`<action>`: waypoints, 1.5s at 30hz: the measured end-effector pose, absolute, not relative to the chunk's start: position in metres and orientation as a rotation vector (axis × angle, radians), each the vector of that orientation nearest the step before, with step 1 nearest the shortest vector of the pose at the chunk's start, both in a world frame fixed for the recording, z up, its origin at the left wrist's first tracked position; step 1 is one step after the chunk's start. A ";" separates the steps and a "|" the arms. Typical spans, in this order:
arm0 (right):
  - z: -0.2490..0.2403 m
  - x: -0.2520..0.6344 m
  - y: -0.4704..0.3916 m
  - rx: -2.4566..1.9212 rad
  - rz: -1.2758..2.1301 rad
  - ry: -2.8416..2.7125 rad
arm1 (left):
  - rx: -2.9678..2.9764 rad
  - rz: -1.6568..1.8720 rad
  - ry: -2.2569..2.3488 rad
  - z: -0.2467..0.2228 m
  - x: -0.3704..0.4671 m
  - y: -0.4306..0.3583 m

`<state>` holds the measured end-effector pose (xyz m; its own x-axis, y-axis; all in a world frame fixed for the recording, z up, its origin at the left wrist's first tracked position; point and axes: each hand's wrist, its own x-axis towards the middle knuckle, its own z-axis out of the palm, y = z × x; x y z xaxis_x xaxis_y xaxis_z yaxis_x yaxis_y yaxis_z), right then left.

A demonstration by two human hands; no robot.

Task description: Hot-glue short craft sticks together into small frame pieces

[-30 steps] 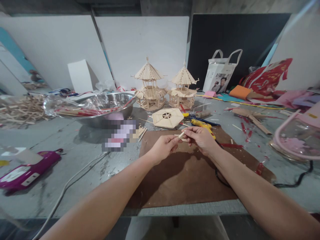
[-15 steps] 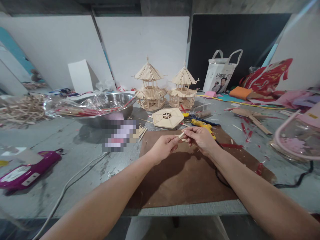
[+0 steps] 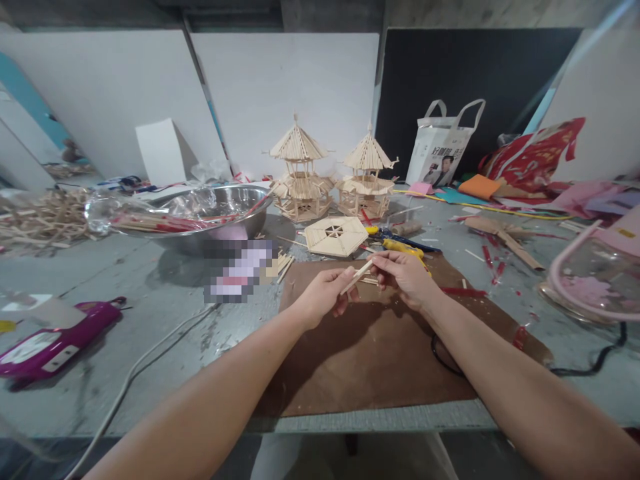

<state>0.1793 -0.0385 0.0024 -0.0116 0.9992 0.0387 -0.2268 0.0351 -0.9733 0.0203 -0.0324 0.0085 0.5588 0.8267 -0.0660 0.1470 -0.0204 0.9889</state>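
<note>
Between my hands, over the brown mat (image 3: 360, 360), is a short bundle of pale wooden sticks (image 3: 359, 276), tilted up to the right. My left hand (image 3: 327, 293) pinches its lower left end, other fingers curled below. At the upper right end, my right hand (image 3: 403, 277) grips it between thumb and fingers. More short sticks (image 3: 370, 281) lie on the mat just behind. A flat hexagonal wooden panel (image 3: 320, 240) rests beyond my hands, with a yellow glue gun (image 3: 404, 249) to its right.
Two stick-built pavilions (image 3: 299, 193) stand behind the panel. A steel bowl (image 3: 250, 217) with plastic-wrapped sticks is at the left, near loose sticks (image 3: 285, 267). Further left lies a purple power strip (image 3: 75, 340) with a white cable. A pink-rimmed clear container (image 3: 595, 273) sits at the right.
My left hand has shifted slightly left and down, away from my right fingertips, and more of the sticks' length now shows between the hands.
</note>
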 end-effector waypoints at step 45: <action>-0.015 0.186 -0.032 -1.151 1.065 -1.577 | 1.300 1.000 0.753 -0.004 0.011 -0.014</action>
<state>0.1864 -0.0316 -0.0150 -0.1772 0.9704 0.1642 0.2100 0.2003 -0.9570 0.0114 -0.0137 -0.0037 0.4070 0.9094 0.0857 -0.1690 -0.0172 0.9855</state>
